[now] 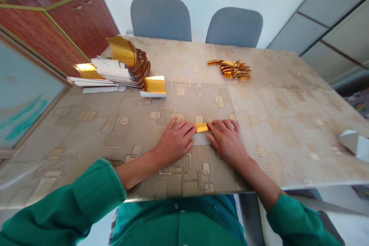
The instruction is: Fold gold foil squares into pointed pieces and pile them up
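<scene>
A small sheet of gold foil paper (202,127) lies on the table in front of me, with a gold folded strip along its far side and its pale underside nearer to me. My left hand (177,140) grips the left end, fingers pressed together on the fold. At the right end my right hand (226,138) pinches the same sheet between thumb and fingers. Both ends of the sheet are hidden under my fingers. Beyond my right hand lies a cluster of folded gold paper pieces (235,70).
A fanned stack of gold-and-white paper sheets (121,67) stands at the far left, with one curled sheet (155,85) at its near end. A folded white paper piece (353,142) sits at the table's right edge. Two grey chairs (160,18) are behind the patterned table (268,111).
</scene>
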The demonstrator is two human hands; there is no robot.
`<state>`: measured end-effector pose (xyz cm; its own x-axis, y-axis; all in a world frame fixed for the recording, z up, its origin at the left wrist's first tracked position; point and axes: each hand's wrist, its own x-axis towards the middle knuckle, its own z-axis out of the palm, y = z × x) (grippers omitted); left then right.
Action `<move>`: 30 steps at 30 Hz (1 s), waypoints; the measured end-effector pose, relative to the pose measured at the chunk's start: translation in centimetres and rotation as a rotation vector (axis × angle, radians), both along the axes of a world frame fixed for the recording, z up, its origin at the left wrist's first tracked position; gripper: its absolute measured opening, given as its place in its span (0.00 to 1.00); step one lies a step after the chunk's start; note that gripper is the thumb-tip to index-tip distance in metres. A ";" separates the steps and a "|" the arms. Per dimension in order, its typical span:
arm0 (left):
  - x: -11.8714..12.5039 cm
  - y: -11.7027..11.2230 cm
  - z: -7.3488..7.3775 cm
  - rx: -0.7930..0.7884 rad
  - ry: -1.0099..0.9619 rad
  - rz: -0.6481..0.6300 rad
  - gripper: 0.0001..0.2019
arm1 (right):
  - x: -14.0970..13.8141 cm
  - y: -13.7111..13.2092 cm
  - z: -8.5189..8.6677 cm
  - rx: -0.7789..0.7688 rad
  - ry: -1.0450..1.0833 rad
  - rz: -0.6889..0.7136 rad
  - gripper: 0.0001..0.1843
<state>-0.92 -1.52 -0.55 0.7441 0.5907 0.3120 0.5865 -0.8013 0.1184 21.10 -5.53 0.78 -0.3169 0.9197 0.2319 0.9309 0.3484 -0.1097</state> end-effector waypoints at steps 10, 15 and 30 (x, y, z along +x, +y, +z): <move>-0.2 0.1 0.5 0.008 0.043 0.008 0.17 | -0.1 2.9 -0.1 0.003 -0.051 0.059 0.19; -0.2 0.2 0.3 -0.006 0.050 0.011 0.17 | -1.1 2.1 -0.2 0.006 0.051 0.121 0.22; -0.5 0.4 0.5 0.020 0.017 -0.109 0.12 | 0.0 2.5 -0.9 -0.015 0.208 0.195 0.20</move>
<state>-1.43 -1.09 -0.04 0.8089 0.5001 0.3092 0.4977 -0.8624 0.0926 21.12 -2.98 -0.08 -0.4348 0.8499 0.2977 0.8034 0.5155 -0.2980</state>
